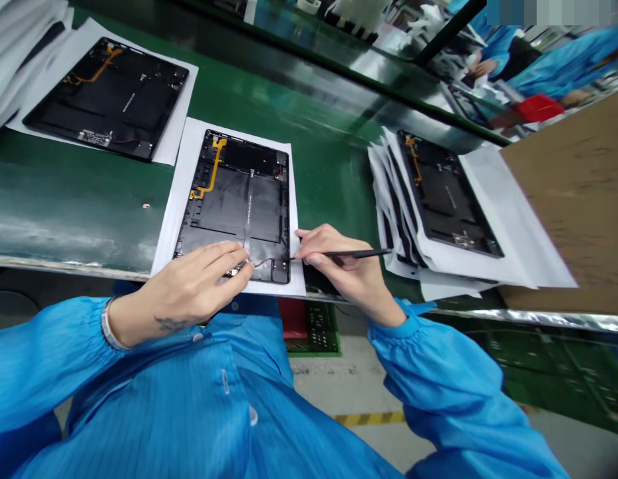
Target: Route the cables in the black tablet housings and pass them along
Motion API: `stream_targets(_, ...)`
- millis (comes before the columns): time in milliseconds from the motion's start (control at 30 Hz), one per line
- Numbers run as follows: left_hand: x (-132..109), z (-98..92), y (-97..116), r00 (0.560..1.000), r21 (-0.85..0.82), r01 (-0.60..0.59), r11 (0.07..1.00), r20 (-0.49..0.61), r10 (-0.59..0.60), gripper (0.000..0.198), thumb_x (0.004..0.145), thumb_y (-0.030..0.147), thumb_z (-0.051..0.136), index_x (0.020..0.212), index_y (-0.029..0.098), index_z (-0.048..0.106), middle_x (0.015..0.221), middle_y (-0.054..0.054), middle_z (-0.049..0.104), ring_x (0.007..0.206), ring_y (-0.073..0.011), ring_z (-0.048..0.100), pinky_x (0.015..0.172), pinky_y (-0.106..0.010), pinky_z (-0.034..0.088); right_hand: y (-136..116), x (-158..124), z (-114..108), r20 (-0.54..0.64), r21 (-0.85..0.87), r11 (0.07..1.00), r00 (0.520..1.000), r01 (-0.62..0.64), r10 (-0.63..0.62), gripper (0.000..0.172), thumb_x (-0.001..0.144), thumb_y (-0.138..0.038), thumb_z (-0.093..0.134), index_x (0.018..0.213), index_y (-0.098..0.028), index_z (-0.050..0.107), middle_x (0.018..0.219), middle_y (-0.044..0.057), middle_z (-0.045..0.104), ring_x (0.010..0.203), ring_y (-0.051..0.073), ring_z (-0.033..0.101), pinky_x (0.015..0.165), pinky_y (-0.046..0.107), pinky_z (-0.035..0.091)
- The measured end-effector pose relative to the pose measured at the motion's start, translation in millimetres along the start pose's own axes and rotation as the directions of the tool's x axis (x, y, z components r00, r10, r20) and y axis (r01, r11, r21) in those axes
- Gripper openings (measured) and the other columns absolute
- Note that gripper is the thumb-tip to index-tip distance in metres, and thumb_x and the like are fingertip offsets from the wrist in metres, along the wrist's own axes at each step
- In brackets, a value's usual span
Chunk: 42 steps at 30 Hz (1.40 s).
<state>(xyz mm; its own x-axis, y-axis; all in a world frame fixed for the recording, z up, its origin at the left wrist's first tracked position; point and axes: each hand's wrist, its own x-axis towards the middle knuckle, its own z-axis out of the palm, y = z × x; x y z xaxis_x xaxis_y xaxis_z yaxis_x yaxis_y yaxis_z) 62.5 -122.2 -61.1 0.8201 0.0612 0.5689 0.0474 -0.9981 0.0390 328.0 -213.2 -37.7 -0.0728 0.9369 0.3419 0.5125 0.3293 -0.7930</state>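
Observation:
A black tablet back housing (233,199) with a yellow flex cable lies on a white sheet (169,243) on the green belt, right in front of me. My left hand (193,283) rests on its lower edge, fingertips closed on a small metal connector (235,269) that is partly hidden. A thin wire (271,261) runs from there to the tip of a black spudger (356,253), which my right hand (338,266) holds like a pen. A narrow translucent strip (247,213) lies lengthwise across the housing.
Another housing (104,100) lies on paper at upper left. A stack of housings and white sheets (438,199) sits to the right, beside a brown cardboard sheet (573,199). The green conveyor belt (74,193) has a metal front edge (538,318). Co-workers in blue (553,66) stand across it.

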Motion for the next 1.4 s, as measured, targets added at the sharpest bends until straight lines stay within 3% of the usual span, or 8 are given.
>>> stream_targets(200, 0.6, 0.0, 0.7, 1.0, 0.008, 0.0, 1.0, -0.014, 0.0, 0.027, 0.093, 0.007, 0.058, 0.119, 0.005, 0.065, 0.121, -0.019, 0.07, 0.117, -0.0332, 0.067, 0.093, -0.044, 0.063, -8.4, -10.7, 8.9, -0.108, 0.002, 1.0, 0.994, -0.029, 0.029, 0.015, 0.096, -0.027, 0.063, 0.089, -0.023, 0.076, 0.085, 0.003, 0.074, 0.086, 0.018, 0.066, 0.095, 0.046, 0.06)
stream_targets(367, 2.1, -0.1, 1.6, 0.999, 0.006, -0.015, 1.0, -0.03, 0.015, 0.026, 0.092, 0.005, 0.059, 0.117, 0.003, 0.065, 0.119, -0.02, 0.071, 0.114, -0.0345, 0.068, 0.093, -0.046, 0.063, -7.0, -12.3, 9.9, -0.058, -0.122, 0.991, 0.997, 0.052, -0.059, 0.011, 0.093, -0.02, 0.065, 0.093, -0.023, 0.076, 0.086, 0.003, 0.075, 0.089, 0.019, 0.066, 0.089, 0.041, 0.059)
stream_targets(500, 1.5, 0.2, 1.7, 1.0, 0.01, 0.001, 1.0, -0.03, 0.0, 0.025, 0.094, 0.008, 0.057, 0.118, 0.005, 0.065, 0.12, -0.018, 0.071, 0.115, -0.0325, 0.068, 0.094, -0.045, 0.063, -8.6, -14.4, 9.7, -0.073, -0.109, 0.992, 0.995, 0.065, -0.073, 0.012, 0.094, -0.018, 0.064, 0.091, -0.022, 0.075, 0.085, 0.003, 0.074, 0.086, 0.019, 0.065, 0.086, 0.04, 0.058)
stream_targets(700, 1.0, -7.4, -6.5, 0.994, -0.09, 0.066, 0.994, 0.094, -0.057, 0.029, 0.099, 0.016, 0.05, 0.125, 0.01, 0.063, 0.129, -0.014, 0.068, 0.123, -0.0284, 0.064, 0.102, -0.042, 0.059, -23.0, -9.2, 32.1, -0.173, -0.082, 0.995, 0.982, 0.062, -0.075, 0.012, 0.096, -0.021, 0.062, 0.091, -0.023, 0.073, 0.085, 0.002, 0.072, 0.084, 0.018, 0.065, 0.08, 0.036, 0.055)
stream_targets(867, 9.3, -17.9, -14.8, 0.98, -0.066, -0.002, 0.998, 0.199, 0.015, 0.028, 0.099, 0.014, 0.048, 0.122, 0.012, 0.063, 0.128, -0.015, 0.067, 0.118, -0.0269, 0.066, 0.099, -0.04, 0.06, -26.1, -1.7, 48.7, -0.113, -0.113, 0.993, 0.992, 0.041, -0.054, 0.014, 0.098, -0.024, 0.06, 0.09, -0.021, 0.071, 0.084, 0.003, 0.071, 0.085, 0.018, 0.064, 0.076, 0.034, 0.051)
stream_targets(1167, 26.1, -20.3, -21.1, 0.942, -0.006, -0.159, 0.987, 0.297, 0.154, 0.028, 0.101, 0.012, 0.041, 0.117, 0.012, 0.064, 0.114, -0.014, 0.069, 0.109, -0.0254, 0.066, 0.091, -0.037, 0.06, -20.9, -2.3, 49.0, -0.107, -0.101, 0.992, 0.991, 0.074, -0.085, 0.013, 0.098, -0.024, 0.06, 0.091, -0.022, 0.071, 0.084, 0.002, 0.07, 0.084, 0.017, 0.063, 0.077, 0.033, 0.05)
stream_targets(1300, 23.3, -19.6, -20.9, 0.952, -0.177, -0.032, 0.984, 0.293, 0.084, 0.026, 0.102, 0.016, 0.044, 0.116, 0.012, 0.065, 0.124, -0.015, 0.068, 0.117, -0.0251, 0.065, 0.098, -0.037, 0.058, -20.4, -2.4, 48.3, -0.215, 0.02, 1.0, 0.977, 0.006, -0.001, 0.018, 0.099, -0.029, 0.058, 0.09, -0.022, 0.072, 0.085, 0.002, 0.07, 0.083, 0.016, 0.063, 0.076, 0.032, 0.05)
stream_targets(1400, 13.9, -27.0, -25.7, 0.968, -0.366, 0.231, 0.901, 0.184, -0.173, 0.025, 0.102, 0.021, 0.049, 0.119, 0.018, 0.067, 0.126, -0.007, 0.07, 0.125, -0.0197, 0.062, 0.111, -0.034, 0.05, -19.3, -2.3, 47.6, -0.316, 0.064, 0.998, 0.949, 0.023, -0.002, 0.025, 0.101, -0.036, 0.054, 0.091, -0.023, 0.073, 0.088, 0.003, 0.069, 0.087, 0.017, 0.064, 0.08, 0.033, 0.05)
